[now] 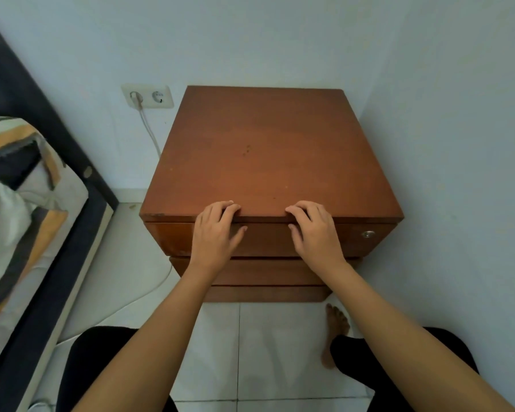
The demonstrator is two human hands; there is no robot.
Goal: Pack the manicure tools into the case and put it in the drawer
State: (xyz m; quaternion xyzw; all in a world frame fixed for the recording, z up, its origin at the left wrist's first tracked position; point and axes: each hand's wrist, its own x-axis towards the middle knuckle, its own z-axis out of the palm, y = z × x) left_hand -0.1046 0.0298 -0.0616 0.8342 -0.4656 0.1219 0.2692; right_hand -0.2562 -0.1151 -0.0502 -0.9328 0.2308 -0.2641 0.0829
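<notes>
At the near edge of the brown wooden nightstand [268,150], both hands are resting against the top drawer [265,239]. Left hand [216,233] is lying palm-down on the drawer front, fingers curling over the top edge, gripping nothing loose. Right hand [314,231] is doing the same further right, fingers hooking the same edge, thumb pointing left. Drawer is sitting flush, closed, with a small metal lock [368,234] at its right end. Case and tools are not showing anywhere; cannot tell where they are. Two lower drawer fronts are showing below the hands. Bed [27,203] is lying at left, wall socket [147,96] with a white cable [149,129] far left of the nightstand. Bare foot [338,321] is resting on the white tiled floor [250,352].
</notes>
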